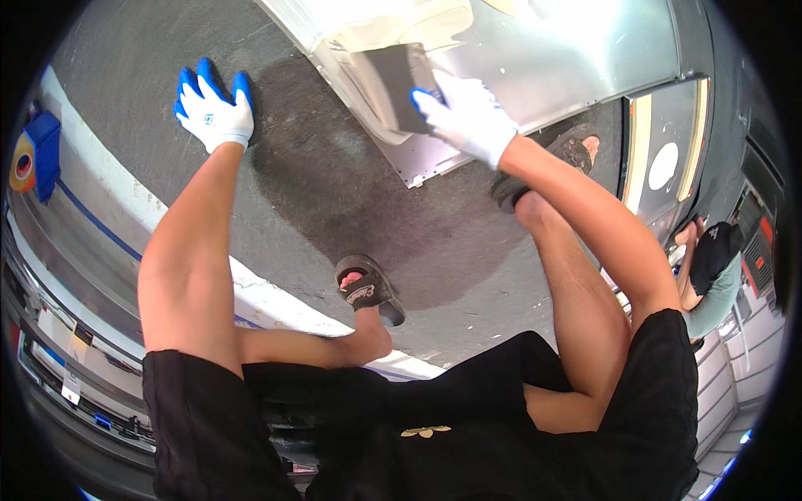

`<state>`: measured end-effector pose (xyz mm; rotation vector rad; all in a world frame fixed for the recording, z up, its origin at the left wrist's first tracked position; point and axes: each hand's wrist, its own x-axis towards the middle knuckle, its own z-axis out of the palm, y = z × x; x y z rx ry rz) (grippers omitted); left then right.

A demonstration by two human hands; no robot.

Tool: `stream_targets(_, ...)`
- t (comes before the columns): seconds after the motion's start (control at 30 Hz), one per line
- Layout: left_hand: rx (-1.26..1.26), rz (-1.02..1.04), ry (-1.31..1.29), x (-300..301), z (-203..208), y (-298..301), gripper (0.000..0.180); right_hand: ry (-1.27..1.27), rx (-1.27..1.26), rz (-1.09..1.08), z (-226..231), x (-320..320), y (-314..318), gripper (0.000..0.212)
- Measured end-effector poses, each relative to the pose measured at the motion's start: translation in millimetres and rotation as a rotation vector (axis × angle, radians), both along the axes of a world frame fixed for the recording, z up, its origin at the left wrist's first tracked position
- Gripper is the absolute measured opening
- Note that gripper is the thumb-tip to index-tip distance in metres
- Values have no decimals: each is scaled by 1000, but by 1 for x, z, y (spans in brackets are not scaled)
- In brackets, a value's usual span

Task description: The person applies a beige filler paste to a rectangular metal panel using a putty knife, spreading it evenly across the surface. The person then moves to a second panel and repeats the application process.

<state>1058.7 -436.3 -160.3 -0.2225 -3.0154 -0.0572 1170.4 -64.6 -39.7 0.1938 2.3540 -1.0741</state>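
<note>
My left hand (215, 108), in a white glove with blue fingertips, lies on the dark grey floor with its fingers spread, holding nothing. In a matching glove, my right hand (469, 119) is closed round the edge of a wide, flat grey spreader blade (388, 82). The blade is over the near-left edge of a shiny metal panel (576, 71) lying low at the upper right. Cream-coloured paste (434, 23) is smeared on the panel beyond the blade and along its left side. Most of my right fingers are hidden by the blade and glove.
My sandalled left foot (369, 288) and right foot (568, 154) are on the floor, the right close to the panel. A dark stain (313, 159) spreads between them. Shelving (83, 342) runs along the left. Another person (717, 267) crouches at far right, near a white-topped board (664, 159).
</note>
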Motion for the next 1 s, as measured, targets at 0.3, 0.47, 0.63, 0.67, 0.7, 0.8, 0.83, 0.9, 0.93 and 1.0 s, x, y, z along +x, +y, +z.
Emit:
stream_targets(0.3, 72, -69, 67, 1, -8, -7, 73, -129, 50, 47, 10, 54, 10, 43)
stream_targets(0.47, -7, -54, 66, 1, 0, -1, 72, -241, 188, -33, 35, 42, 99, 41)
stream_targets(0.63, 2, -18, 15, 0, 6, 6, 72, 311, 535, 96, 56, -9, 181, 39)
stream_targets(0.67, -2, -12, 8, 0, 7, 6, 72, 468, 569, 79, 51, -28, 185, 38)
stream_targets(0.7, -16, -11, 24, 0, 7, 6, 71, 461, 606, 128, 47, -48, 187, 38)
stream_targets(0.8, -66, 37, -15, 1, 6, 6, 70, 608, 471, 162, 15, -126, 160, 34)
stream_targets(0.83, -66, 33, -11, 1, 6, 5, 70, 822, 301, 149, 4, -148, 142, 46)
stream_targets(0.9, -80, 28, -19, 1, 5, 5, 70, 476, 562, 330, -10, -193, 108, 36)
stream_targets(0.93, -55, 21, -15, 1, 5, 4, 70, 565, 493, 251, -16, -198, 82, 35)
stream_targets(1.0, -61, 17, -13, 1, 5, 3, 71, 734, 346, 93, -16, -200, 39, 35)
